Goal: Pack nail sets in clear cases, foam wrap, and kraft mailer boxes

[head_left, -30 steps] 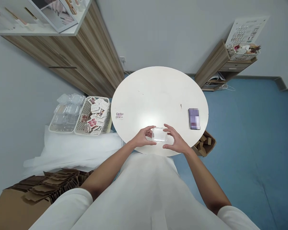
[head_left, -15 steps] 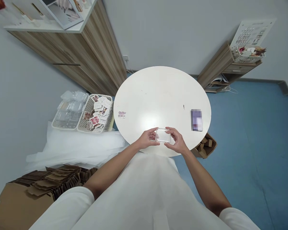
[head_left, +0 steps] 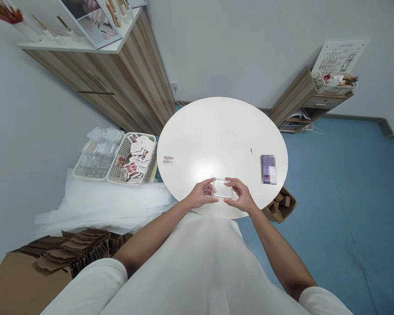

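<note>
Between my two hands is a small clear plastic box (head_left: 222,190), held over the near edge of the white round table (head_left: 223,127). My left hand (head_left: 201,194) grips its left end with thumb and fingers. Around the right end, the thumb and fingers of my right hand (head_left: 242,195) are closed. Whether anything lies inside the box I cannot make out. On the table's left side lies a small sheet of purplish press-on nails (head_left: 168,160). A purple packet or booklet (head_left: 268,169), partly blurred, lies on the right side.
Left of the table stand a basket of printed cards (head_left: 155,161) and a tray of clear plastic boxes (head_left: 95,164). White wrapping sheets (head_left: 105,199) and folded cardboard (head_left: 68,251) lie nearer me. An open carton (head_left: 290,209) sits below the table's right edge. Cabinets (head_left: 144,70) stand behind.
The view has tilted slightly, so the surroundings sit a little lower in the picture. Both hands keep the same hold on the clear box.
</note>
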Demonstrator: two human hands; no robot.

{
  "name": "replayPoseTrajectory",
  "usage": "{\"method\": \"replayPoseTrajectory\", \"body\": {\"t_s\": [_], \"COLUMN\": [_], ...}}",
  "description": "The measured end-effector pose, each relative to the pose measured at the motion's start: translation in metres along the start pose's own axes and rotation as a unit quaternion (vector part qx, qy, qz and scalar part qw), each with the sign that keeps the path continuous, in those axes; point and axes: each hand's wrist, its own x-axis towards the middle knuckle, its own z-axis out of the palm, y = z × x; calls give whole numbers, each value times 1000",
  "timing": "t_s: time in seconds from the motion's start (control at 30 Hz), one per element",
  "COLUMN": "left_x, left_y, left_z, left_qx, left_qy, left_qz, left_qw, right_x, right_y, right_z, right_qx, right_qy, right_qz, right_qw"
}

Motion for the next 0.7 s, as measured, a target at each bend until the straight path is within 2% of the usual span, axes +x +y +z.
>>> {"method": "replayPoseTrajectory", "body": {"t_s": [0.33, 0.7], "left_x": [3, 5], "left_y": [11, 3], "left_z": [-2, -2], "left_qx": [-8, -21], "left_qy": [-6, 4], "left_qz": [10, 2], "left_qw": [1000, 1000], "right_x": [9, 16], "right_y": [-3, -5], "right_z": [-1, -3], "right_qx": [-1, 47], "right_qy": [7, 15], "right_qz": [-19, -13], "right_qw": [1000, 999]}}
